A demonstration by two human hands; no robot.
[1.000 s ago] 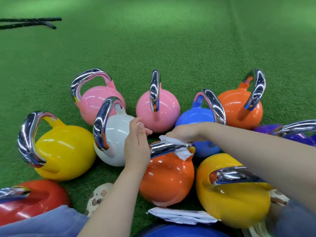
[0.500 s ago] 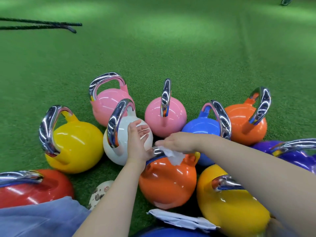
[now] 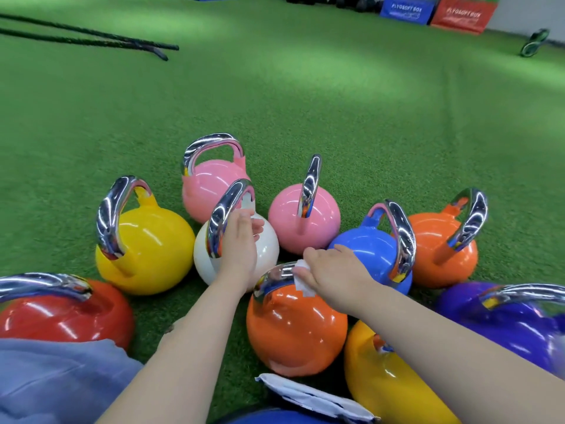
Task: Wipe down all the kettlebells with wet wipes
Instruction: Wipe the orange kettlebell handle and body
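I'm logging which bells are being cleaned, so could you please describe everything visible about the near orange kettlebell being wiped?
The near orange kettlebell has a glossy, round orange body and a polished chrome handle. It stands upright on the green turf, crowded between the white kettlebell, blue kettlebell and a yellow kettlebell. The right hand presses a white wet wipe onto its handle.

orange kettlebell (image 3: 293,328) upright, 6 o'clock, chrome handle | wet wipe (image 3: 301,283) white, crumpled on its handle | white kettlebell (image 3: 266,246) 10 o'clock, touching | wipes pack (image 3: 315,396) flat, 6 o'clock edge
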